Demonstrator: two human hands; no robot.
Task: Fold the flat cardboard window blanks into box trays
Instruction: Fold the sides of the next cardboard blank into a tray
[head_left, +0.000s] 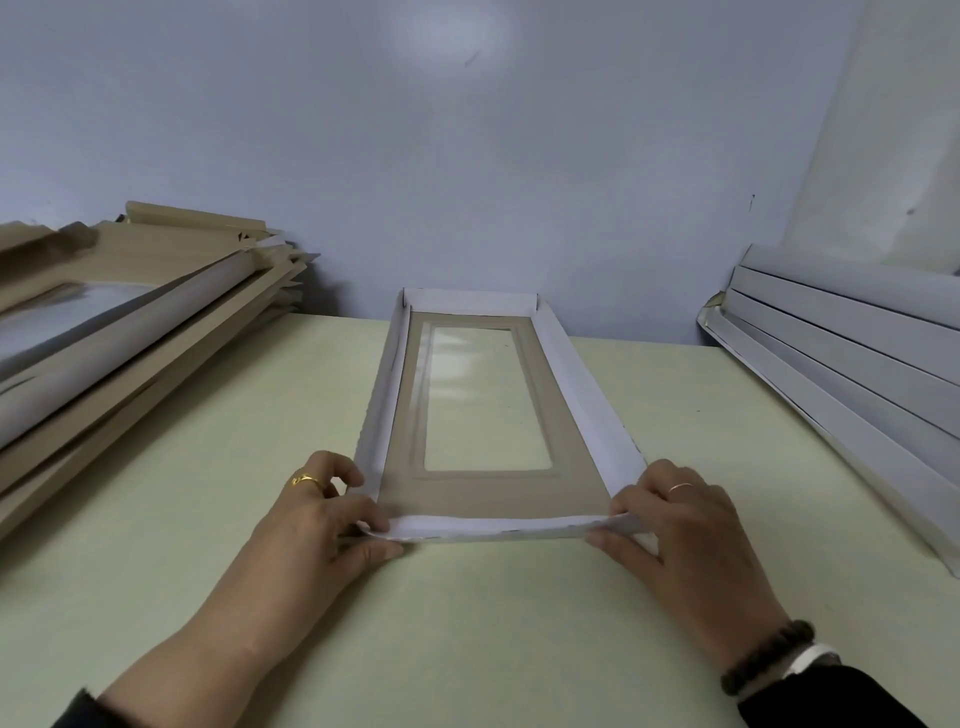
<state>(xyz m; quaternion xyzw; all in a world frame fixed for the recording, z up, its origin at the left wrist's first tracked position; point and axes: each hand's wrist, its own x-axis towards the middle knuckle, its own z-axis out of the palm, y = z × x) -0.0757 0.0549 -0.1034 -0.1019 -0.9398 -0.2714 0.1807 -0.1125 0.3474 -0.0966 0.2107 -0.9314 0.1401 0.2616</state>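
**Both hands pinching the near corners of the tray**

Left hand (332, 512) pinches the near-left corner of the cardboard tray (491, 499): thumb on top of the near flap, fingers curled under and beside it. Right hand (680, 519) does the same at the near-right corner, thumb on the flap edge, fingers wrapped round the corner. Both grips are closed on cardboard.

Tray sits mid-table (467, 623), long axis running away from the person, far end close to the wall (467, 156). Far wall and both long side walls stand up, white faces inward. Near flap (493, 527) is only partly raised, tilted low. Floor is tan, with a clear film window (485, 405) in the centre.

Left of the tray, well apart: a messy stack of tan blanks (130, 332), some showing film windows. Right, against the side wall: a stack of white-faced pieces (841, 353), leaning in overlapping layers.

Gold ring (304, 480) on the left hand, thin ring (680, 487) on the right, dark bead bracelet (769, 657) on the right wrist.
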